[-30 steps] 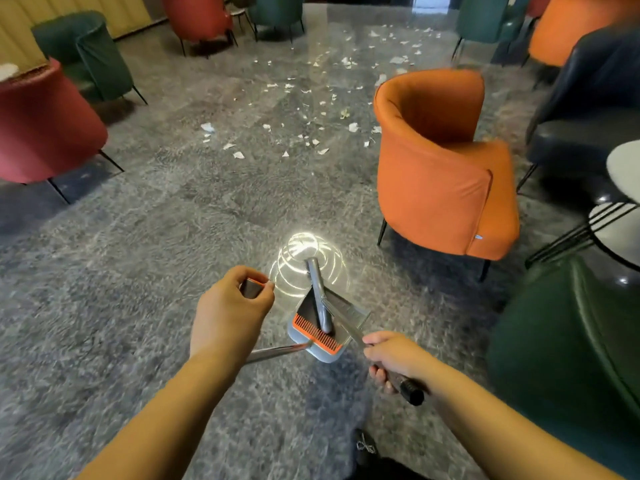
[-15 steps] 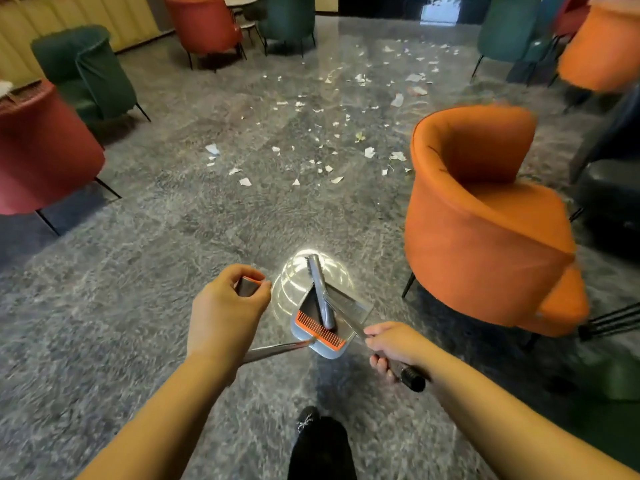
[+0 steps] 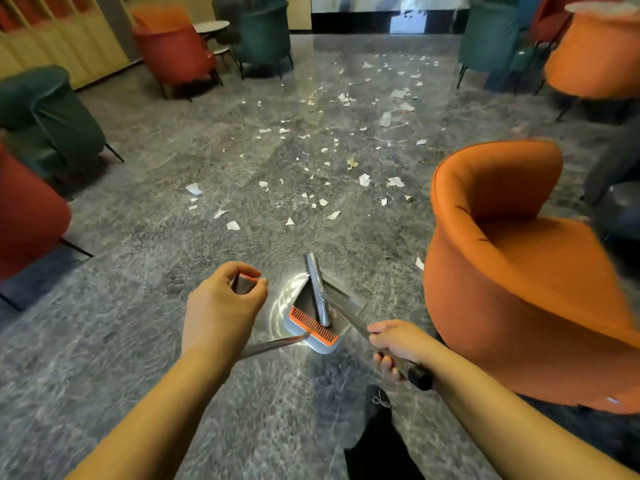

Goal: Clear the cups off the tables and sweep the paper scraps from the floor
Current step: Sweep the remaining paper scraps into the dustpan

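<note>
- a grey dustpan (image 3: 313, 332) with an orange comb edge is held low over the marble floor (image 3: 138, 306), its handle end gripped by the left hand (image 3: 221, 310).
- a broom handle (image 3: 349, 318) is clasped in the right hand (image 3: 398, 344), fingers curled round it.
- paper scraps (image 3: 329, 157) are seen scattered ahead, beside an orange armchair (image 3: 512, 271).

This looks like a lounge or café seating area in a commercial building. Upholstered tub armchairs on thin black metal legs, an orange armchair (image 3: 519, 271), a red armchair (image 3: 173, 50) and green armchairs (image 3: 45, 116), stand grouped around a small round side table (image 3: 211, 26). The polished grey stone floor (image 3: 138, 306) is broad and open, littered with paper scraps (image 3: 363, 180), and a wall of vertical cream slats (image 3: 62, 39) closes the left side.
</note>
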A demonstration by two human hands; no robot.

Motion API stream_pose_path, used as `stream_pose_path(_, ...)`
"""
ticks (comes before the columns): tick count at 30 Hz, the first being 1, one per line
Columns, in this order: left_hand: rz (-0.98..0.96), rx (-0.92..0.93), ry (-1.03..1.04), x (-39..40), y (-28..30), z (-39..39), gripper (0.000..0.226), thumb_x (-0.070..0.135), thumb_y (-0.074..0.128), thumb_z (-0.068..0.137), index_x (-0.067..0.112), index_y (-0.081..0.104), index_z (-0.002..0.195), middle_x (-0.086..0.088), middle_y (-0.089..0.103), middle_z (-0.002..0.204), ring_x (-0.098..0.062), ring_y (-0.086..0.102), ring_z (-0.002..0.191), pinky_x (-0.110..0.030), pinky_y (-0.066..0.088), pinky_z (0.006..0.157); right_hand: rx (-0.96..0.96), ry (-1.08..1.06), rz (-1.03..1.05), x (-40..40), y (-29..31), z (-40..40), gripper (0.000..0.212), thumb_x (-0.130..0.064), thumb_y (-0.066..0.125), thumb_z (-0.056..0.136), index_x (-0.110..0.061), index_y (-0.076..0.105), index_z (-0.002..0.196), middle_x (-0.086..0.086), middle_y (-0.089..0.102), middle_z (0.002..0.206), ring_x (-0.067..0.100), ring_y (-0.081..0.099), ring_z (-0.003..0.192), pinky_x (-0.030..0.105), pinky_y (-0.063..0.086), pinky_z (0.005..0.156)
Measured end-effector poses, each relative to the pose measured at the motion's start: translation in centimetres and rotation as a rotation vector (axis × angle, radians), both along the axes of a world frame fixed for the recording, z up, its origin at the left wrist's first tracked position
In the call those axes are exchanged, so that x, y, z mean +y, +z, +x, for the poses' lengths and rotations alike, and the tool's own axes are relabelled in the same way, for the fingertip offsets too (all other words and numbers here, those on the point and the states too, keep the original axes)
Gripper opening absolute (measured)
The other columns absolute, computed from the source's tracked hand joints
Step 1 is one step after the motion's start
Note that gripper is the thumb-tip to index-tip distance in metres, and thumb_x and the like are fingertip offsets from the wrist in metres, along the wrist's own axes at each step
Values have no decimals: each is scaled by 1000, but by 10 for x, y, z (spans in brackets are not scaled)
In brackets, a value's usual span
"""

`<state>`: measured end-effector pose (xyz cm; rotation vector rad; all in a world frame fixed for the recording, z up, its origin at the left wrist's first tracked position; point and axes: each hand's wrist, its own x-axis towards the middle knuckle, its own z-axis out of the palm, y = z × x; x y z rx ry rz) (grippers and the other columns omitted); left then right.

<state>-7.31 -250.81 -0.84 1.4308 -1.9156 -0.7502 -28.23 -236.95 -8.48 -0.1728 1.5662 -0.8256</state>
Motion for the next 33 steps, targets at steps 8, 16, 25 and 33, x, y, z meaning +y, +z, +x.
stream_pose_path(8, -9, -1, 52, -142, -6, -104, 12, 35, 74, 78, 33, 63, 74, 16, 64, 67, -3, 60, 68, -22, 39, 56, 43, 35, 0, -151, 6, -107, 20, -7, 40, 99, -23, 50, 104, 8, 46, 65, 8, 39, 34, 14, 29, 43)
stream_pose_path(16, 7, 23, 122, -260, 0, -162, 14, 37, 74, 78, 38, 62, 72, 17, 62, 66, 0, 58, 64, -19, 37, 53, 59, 92, 15, -282, 28, -179, 20, -13, 37, 102, -25, 50, 93, 6, 45, 64, 8, 39, 37, 14, 29, 42)
stream_pose_path(25, 53, 35, 116, -413, -12, -185, 12, 37, 75, 79, 35, 64, 75, 17, 64, 67, 3, 58, 64, -19, 38, 53, 78, 126, 54, -435, 19, -201, 21, -12, 36, 102, -25, 49, 110, 8, 48, 69, 10, 39, 46, 19, 29, 46)
stream_pose_path(33, 86, 16, 117, -552, -20, -176, 11, 36, 75, 79, 38, 64, 76, 23, 63, 67, 7, 58, 68, -18, 40, 55, 59, 101, 62, -576, 0, -193, 26, -13, 37, 102, -25, 49, 120, 9, 51, 71, 9, 42, 39, 16, 30, 42)
